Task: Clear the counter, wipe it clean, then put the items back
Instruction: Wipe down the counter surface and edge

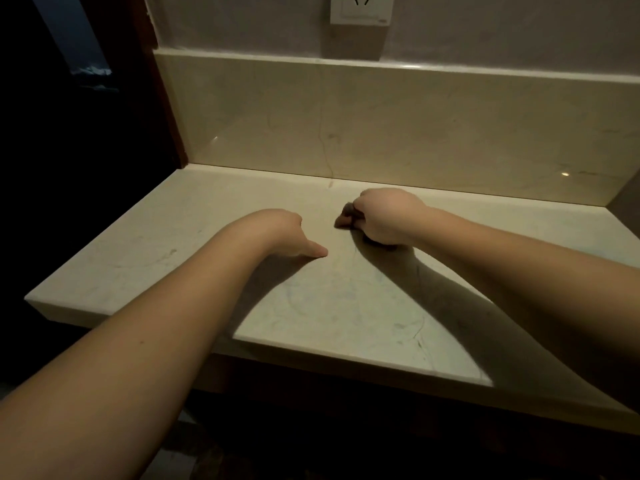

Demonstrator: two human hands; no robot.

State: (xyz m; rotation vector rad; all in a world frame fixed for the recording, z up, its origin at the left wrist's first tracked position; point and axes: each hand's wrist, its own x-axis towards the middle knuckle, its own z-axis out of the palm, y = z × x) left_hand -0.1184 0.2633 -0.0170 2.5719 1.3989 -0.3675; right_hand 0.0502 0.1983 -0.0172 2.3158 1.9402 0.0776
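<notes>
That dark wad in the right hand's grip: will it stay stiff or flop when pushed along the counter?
Probably soft: the dark wad bunches up small inside the right hand, only a crumpled end showing. Likely light, since one fist holds it. On the smooth, glossy counter it should slide easily, though its material is too dim to tell.

Dim light, long forearm shadows.

Two hands: left hand [284, 233], right hand [384, 216]. One counter [346, 306]. One wall socket [362, 8]. One small dark object [347, 216].
</notes>
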